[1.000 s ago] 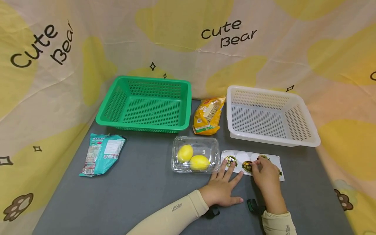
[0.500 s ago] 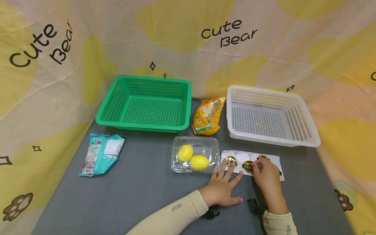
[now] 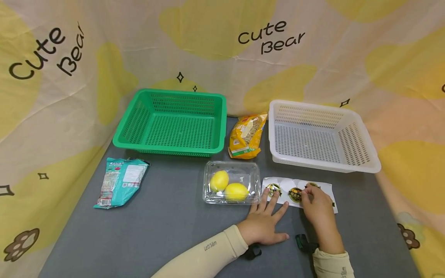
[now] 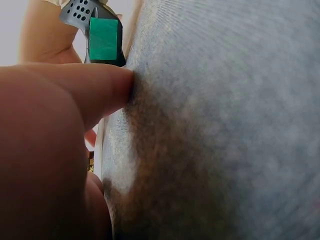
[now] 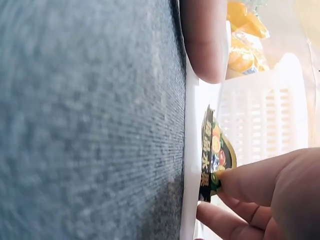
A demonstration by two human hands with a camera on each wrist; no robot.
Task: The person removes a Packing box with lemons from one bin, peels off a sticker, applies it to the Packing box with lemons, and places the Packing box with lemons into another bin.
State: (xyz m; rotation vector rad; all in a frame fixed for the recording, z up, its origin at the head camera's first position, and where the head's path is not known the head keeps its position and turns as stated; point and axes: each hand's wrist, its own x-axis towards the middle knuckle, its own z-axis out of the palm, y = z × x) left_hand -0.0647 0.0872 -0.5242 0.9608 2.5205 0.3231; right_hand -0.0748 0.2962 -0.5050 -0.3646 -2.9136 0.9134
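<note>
In the head view, a white sheet of round black-and-gold stickers [image 3: 326, 189] lies on the grey table. My left hand [image 3: 261, 227] is spread flat, its fingertips resting on the sheet's left part and beside the clear plastic box [image 3: 251, 175]. With thumb and forefinger, my right hand [image 3: 318, 208] pinches the edge of a middle sticker [image 3: 294, 195]. The right wrist view shows this fruit-printed sticker [image 5: 217, 155] standing partly up from the white backing. Two lemons [image 3: 236, 192] lie in the box. Only the left thumb and nearby palm show in the left wrist view.
A green basket [image 3: 170, 151] stands at the back left, a white basket [image 3: 323, 165] at the back right. Between them lies an orange snack bag [image 3: 245, 139]. A teal snack bag [image 3: 121, 183] rests at the left. A patterned cloth [image 3: 215, 46] hangs behind.
My right hand has shifted slightly to the right, and the pinched sticker's edge appears a little more raised. My left hand stays in place on the sheet.
</note>
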